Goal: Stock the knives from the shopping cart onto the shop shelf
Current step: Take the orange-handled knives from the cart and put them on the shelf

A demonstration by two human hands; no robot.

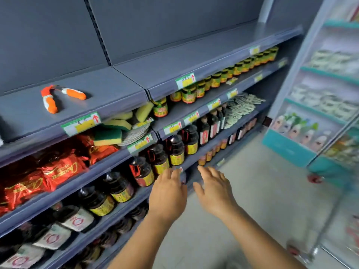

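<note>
Already stocked: two orange-and-white plastic-handled knives [58,97] are seen lying crossed on the grey metal upper shelf [120,90], near its front lip.
Handling: judged light, stiff and smooth; the orange handles are best gripped, blades avoided.
Left hand [168,195]: fingers spread, nothing held.
Right hand [215,191]: fingers spread, nothing held.
Room: bare shelf is left to the right of the knives; the price-label edge overhangs dark sauce bottles [174,150].
Cart: only blurred red-wheeled framework [314,178] is seen at right.

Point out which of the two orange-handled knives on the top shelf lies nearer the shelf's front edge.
The left knife: its handle points toward the front edge, while the right knife lies further back.
</note>
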